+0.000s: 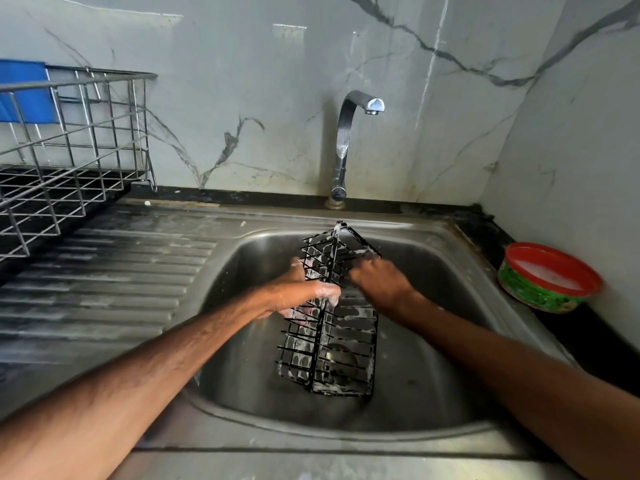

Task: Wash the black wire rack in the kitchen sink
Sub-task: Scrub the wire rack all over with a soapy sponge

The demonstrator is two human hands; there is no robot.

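Steel sink [415, 393] is holding the sudsy black wire rack [332, 351]; left hand [298, 294] is gripping its wires; right hand [379, 280] is blurring, grip unclear

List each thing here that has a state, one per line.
rack: soapy, stood on end in the sink, tilted
left hand: foamy, grips the rack's left side
right hand: at the rack's upper right, blurred; grip unclear
tap: off, no stream showing
sink: wet, not filled
soap tub: lid off, white foam inside
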